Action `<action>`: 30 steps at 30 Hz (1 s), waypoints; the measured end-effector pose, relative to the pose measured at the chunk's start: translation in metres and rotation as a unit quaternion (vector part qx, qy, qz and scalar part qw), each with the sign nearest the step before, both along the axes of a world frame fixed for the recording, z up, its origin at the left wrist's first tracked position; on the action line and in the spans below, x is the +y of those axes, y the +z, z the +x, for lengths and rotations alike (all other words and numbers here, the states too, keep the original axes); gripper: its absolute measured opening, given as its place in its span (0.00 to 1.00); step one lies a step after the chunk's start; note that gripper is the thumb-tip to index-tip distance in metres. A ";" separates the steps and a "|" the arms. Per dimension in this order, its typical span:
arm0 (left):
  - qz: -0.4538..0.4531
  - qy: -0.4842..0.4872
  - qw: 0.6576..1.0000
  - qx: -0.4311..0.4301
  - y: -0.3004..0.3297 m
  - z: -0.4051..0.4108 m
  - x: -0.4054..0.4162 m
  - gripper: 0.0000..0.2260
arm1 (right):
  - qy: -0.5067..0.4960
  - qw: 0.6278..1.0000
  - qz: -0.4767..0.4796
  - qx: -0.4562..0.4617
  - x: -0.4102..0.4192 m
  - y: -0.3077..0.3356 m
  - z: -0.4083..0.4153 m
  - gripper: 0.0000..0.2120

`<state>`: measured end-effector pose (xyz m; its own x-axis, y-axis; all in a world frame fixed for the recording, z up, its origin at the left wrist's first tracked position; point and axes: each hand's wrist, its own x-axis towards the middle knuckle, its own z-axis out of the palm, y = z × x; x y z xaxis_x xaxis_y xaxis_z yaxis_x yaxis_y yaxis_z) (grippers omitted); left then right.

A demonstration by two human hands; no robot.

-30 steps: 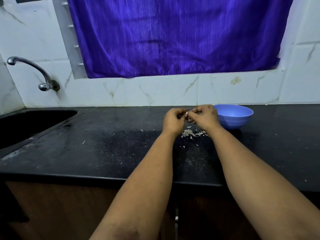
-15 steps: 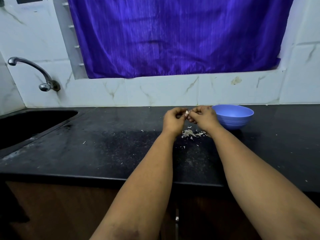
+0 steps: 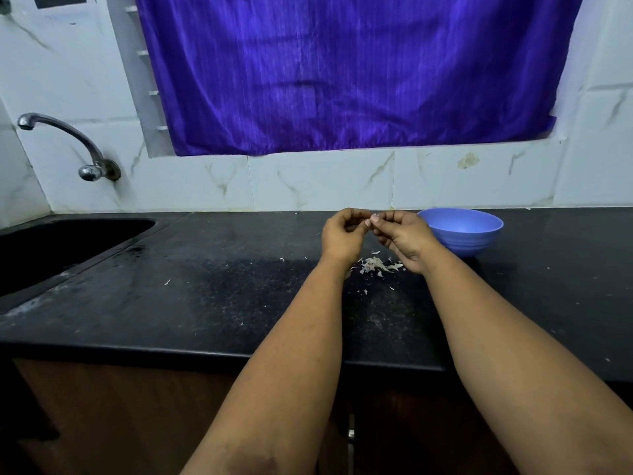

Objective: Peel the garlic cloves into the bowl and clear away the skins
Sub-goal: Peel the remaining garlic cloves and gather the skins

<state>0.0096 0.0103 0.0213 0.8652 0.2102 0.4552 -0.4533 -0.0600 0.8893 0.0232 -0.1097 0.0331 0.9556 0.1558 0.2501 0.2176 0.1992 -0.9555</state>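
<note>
My left hand (image 3: 343, 233) and my right hand (image 3: 402, 235) are raised together above the black counter (image 3: 205, 289), fingers curled. Between their fingertips they pinch a small garlic clove (image 3: 374, 216), of which only a pale sliver shows. A blue bowl (image 3: 462, 231) stands just right of my right hand; its inside is hidden from this angle. A small heap of garlic skins (image 3: 376, 265) lies on the counter below my hands, with stray flakes scattered around it.
A black sink (image 3: 61, 245) is sunk into the counter at the left, under a metal tap (image 3: 68, 145) on the tiled wall. A purple curtain (image 3: 342, 73) hangs behind. The counter's front edge runs near my forearms.
Both hands have stayed in place over the skins; the fingers have shifted slightly on the clove. The bowl and the heap have not moved.
</note>
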 end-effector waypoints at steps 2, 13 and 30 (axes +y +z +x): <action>0.003 -0.019 1.000 0.010 -0.001 0.001 -0.001 0.05 | 0.015 1.000 0.026 0.009 0.000 0.000 -0.001 0.03; -0.006 -0.031 0.999 0.010 -0.003 0.004 0.001 0.08 | 0.047 0.997 0.063 0.026 -0.002 0.001 -0.001 0.04; -0.010 -0.032 0.999 0.001 -0.002 0.002 0.001 0.08 | 0.052 0.997 0.048 0.023 -0.002 0.002 -0.002 0.05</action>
